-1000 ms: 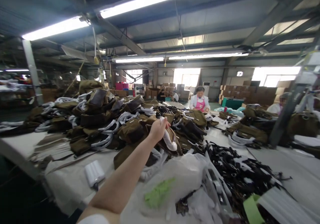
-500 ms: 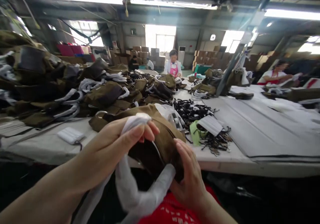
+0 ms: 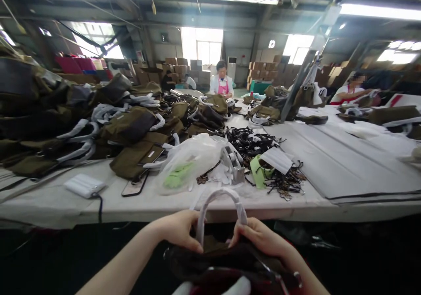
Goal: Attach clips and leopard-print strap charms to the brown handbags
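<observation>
A dark olive bag (image 3: 226, 260) is low in front of me, below the table's front edge, its opening facing up. One handle wrapped in white (image 3: 222, 192) arches above its far side. My left hand (image 3: 186, 231) is closed at the left base of that handle, thumb on the bag's rim. At the handle's right base, my right hand (image 3: 253, 236) pinches the bag. A second white-wrapped handle (image 3: 238, 286) shows at the bottom edge. The lower part of the bag is out of view.
Piled olive bags (image 3: 128, 128) cover the table's left. Ahead lie a clear plastic bag (image 3: 187, 163), a tape dispenser (image 3: 233, 159), black straps (image 3: 250, 141), a phone (image 3: 134, 187) and a white packet (image 3: 83, 184). A metal post (image 3: 297, 84) stands right. People work beyond.
The bag has come down off the table towards me and now faces opening up. Both hands have lowered to the handle's bases. The plastic bag and phone behind are now uncovered.
</observation>
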`<state>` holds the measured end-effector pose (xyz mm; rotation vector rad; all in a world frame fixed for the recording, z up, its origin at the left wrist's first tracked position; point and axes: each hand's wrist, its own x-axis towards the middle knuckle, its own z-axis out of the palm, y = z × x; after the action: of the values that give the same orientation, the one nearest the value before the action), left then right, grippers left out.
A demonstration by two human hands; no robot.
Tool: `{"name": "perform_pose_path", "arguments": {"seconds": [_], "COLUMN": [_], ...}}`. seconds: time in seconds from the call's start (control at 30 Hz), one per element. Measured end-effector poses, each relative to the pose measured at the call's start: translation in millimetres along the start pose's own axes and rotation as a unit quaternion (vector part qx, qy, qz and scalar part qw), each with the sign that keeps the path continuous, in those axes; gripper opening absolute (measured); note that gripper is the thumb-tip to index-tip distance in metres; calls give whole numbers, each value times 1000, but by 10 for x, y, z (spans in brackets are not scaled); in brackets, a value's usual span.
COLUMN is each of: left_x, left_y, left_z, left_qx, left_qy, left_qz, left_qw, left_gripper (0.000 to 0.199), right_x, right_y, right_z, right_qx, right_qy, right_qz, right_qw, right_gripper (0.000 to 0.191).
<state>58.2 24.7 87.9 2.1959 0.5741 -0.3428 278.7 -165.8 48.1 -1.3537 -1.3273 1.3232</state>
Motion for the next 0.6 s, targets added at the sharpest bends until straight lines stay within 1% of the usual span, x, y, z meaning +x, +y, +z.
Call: {"name": "perform_pose_path", "arguments": {"seconds": [0.07, 0.1, 0.17, 0.23, 0.33, 0.37, 0.4, 0.43, 0.5, 0.53, 0.57, 0.6], "left_x": [125, 153, 170, 174, 203, 219, 237, 257, 305, 335, 368, 403], "left_y": [-113, -135, -133, -112, -127, -144, -162, -176, -180, -166, -142, -107], "left_z": [172, 231, 294, 315, 341, 355, 373, 391, 430, 449, 467, 483], "left_qx": [-49, -74, -117, -142, -154, -161, -169, -174, -170, -160, -146, -130], "left_qy": [-77, -99, -103, -95, -88, -90, -90, -89, -77, -64, -47, -27], "left_qz": [27, 52, 102, 139, 136, 130, 126, 127, 131, 127, 120, 110], "left_qw": [995, 991, 983, 975, 975, 974, 973, 972, 974, 977, 981, 985], "left_gripper": [44, 39, 37, 39, 36, 32, 30, 28, 26, 25, 25, 24], "right_x": [39, 56, 97, 142, 162, 150, 129, 103, 54, 35, 23, 15], "right_y": [15, -2, -62, -129, -234, -280, -332, -391, -512, -566, -609, -636], "right_z": [-86, -139, -263, -398, -575, -612, -630, -625, -543, -469, -379, -280], "right_qx": [-10, -29, -81, -128, -210, -254, -305, -355, -426, -442, -446, -442], "right_qy": [30, 44, 62, 50, 17, 28, 59, 107, 216, 248, 257, 241], "right_qz": [8, 17, 41, 59, 77, 82, 87, 88, 75, 64, 54, 49], "right_qw": [999, 998, 994, 989, 974, 963, 947, 925, 875, 860, 856, 862], "right_gripper": [61, 59, 55, 51, 41, 36, 33, 30, 29, 30, 31, 30]}}
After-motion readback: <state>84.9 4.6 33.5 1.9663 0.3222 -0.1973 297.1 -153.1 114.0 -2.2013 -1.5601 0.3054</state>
